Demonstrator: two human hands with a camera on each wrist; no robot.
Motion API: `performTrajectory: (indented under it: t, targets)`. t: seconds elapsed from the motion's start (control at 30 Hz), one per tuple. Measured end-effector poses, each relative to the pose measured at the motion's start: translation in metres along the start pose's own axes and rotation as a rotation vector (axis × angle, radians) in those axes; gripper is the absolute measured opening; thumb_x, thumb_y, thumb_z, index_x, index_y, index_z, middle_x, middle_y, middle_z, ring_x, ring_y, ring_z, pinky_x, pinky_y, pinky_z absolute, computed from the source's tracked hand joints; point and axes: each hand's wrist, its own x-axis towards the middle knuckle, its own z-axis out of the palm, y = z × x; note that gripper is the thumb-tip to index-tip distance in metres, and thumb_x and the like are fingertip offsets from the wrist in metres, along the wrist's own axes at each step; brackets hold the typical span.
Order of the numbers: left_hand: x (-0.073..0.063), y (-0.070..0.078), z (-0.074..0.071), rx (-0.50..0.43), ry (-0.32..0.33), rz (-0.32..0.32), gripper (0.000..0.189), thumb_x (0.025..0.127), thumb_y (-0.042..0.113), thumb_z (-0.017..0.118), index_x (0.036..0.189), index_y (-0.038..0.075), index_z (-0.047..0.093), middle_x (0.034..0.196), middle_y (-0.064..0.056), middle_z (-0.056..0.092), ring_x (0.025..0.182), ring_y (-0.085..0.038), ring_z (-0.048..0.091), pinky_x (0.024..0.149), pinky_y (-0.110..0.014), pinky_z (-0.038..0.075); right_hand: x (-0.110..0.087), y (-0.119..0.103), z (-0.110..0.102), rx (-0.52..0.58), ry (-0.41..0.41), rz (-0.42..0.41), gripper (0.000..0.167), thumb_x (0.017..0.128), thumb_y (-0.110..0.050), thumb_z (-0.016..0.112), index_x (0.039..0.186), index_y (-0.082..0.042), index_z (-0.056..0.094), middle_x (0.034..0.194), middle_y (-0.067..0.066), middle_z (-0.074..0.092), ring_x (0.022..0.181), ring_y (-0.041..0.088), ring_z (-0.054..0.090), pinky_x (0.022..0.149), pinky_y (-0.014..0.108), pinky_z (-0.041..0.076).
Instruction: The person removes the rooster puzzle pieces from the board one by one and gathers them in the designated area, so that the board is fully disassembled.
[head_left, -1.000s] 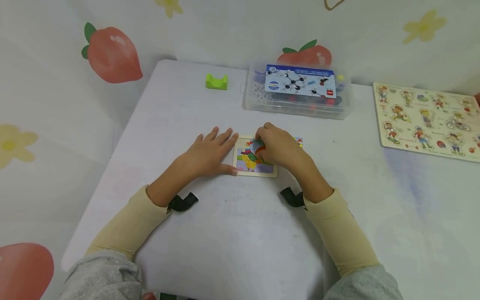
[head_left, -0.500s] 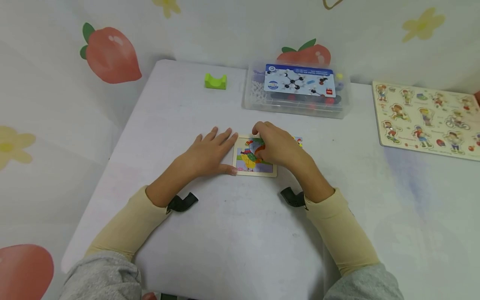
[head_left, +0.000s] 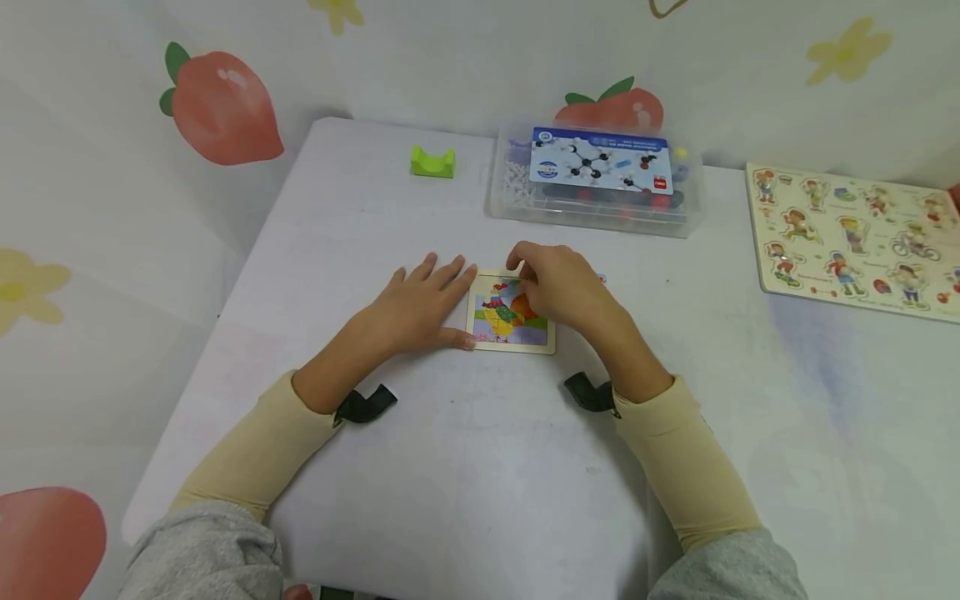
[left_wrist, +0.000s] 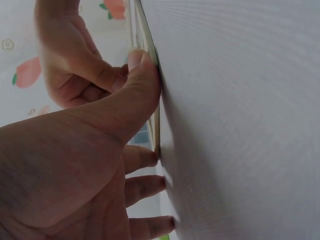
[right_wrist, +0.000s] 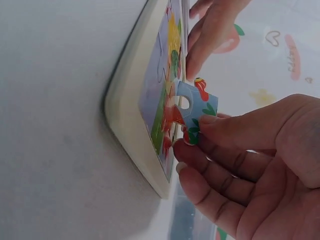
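A small jigsaw puzzle in a pale wooden frame lies mid-table, showing a yellow bird-like figure in a green scarf. My left hand is spread at its left side, thumb and fingertips at the frame's edge; the left wrist view shows the thumb pressing on that edge. Over the puzzle's upper right, my right hand pinches a light-blue puzzle piece with red and green print between thumb and fingers. The piece is tilted up, close over the picture. The right hand covers the puzzle's upper right corner in the head view.
A bit of coloured print shows just past the right hand. Behind stand a green notched block and a clear plastic case with a molecule-picture card. A wooden figure board lies at far right.
My right hand has shifted slightly up and right, uncovering more of the orange part of the picture. The coloured bit beyond it is now mostly covered. My left hand stays put.
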Motion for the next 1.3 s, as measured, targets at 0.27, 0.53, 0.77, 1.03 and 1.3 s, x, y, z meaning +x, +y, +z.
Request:
performTrajectory:
  t: [0.27, 0.53, 0.77, 1.03, 1.3]
  targets:
    - [0.000, 0.000, 0.000, 0.005, -0.002, -0.006, 0.105, 0.088, 0.064, 0.065, 0.162, 0.012, 0.014, 0.167, -0.012, 0.011, 0.150, -0.045, 0.008, 0.111, -0.069, 0.019, -0.001, -0.001, -0.004, -0.003, 0.038, -0.028, 0.019, 0.094, -0.005, 0.068, 0.111, -0.006, 0.073, 0.101, 0.010, 0.071, 0.091, 0.027, 0.060, 0.087, 0.040, 0.052]
    - [0.000, 0.000, 0.001, 0.005, -0.008, -0.011, 0.105, 0.087, 0.064, 0.066, 0.162, 0.012, 0.014, 0.167, -0.012, 0.010, 0.149, -0.045, 0.008, 0.111, -0.069, 0.019, -0.004, 0.003, -0.006, 0.031, 0.050, -0.034, 0.015, 0.095, -0.003, 0.065, 0.107, -0.006, 0.073, 0.097, 0.009, 0.068, 0.089, 0.027, 0.058, 0.083, 0.041, 0.051]
    - [-0.002, 0.000, 0.001, 0.013, -0.003, -0.015, 0.105, 0.087, 0.064, 0.066, 0.162, 0.012, 0.014, 0.167, -0.012, 0.010, 0.149, -0.046, 0.009, 0.111, -0.069, 0.020, -0.008, 0.009, -0.012, 0.032, 0.057, -0.019, 0.017, 0.094, -0.001, 0.063, 0.106, -0.006, 0.074, 0.095, 0.010, 0.066, 0.089, 0.028, 0.057, 0.080, 0.041, 0.049]
    - [-0.002, 0.000, 0.002, 0.011, 0.002, -0.016, 0.105, 0.088, 0.063, 0.066, 0.162, 0.012, 0.013, 0.167, -0.012, 0.010, 0.149, -0.045, 0.008, 0.111, -0.069, 0.020, -0.016, 0.021, -0.017, 0.040, 0.068, 0.008, 0.020, 0.094, 0.001, 0.059, 0.106, -0.004, 0.073, 0.095, 0.012, 0.065, 0.089, 0.030, 0.055, 0.079, 0.043, 0.048]
    - [-0.002, 0.001, 0.002, 0.020, 0.006, -0.012, 0.105, 0.087, 0.063, 0.067, 0.162, 0.012, 0.014, 0.167, -0.012, 0.011, 0.149, -0.045, 0.009, 0.110, -0.069, 0.021, -0.027, 0.036, -0.026, 0.039, 0.093, 0.036, 0.022, 0.093, 0.004, 0.057, 0.106, -0.003, 0.073, 0.094, 0.013, 0.065, 0.088, 0.031, 0.054, 0.077, 0.045, 0.046]
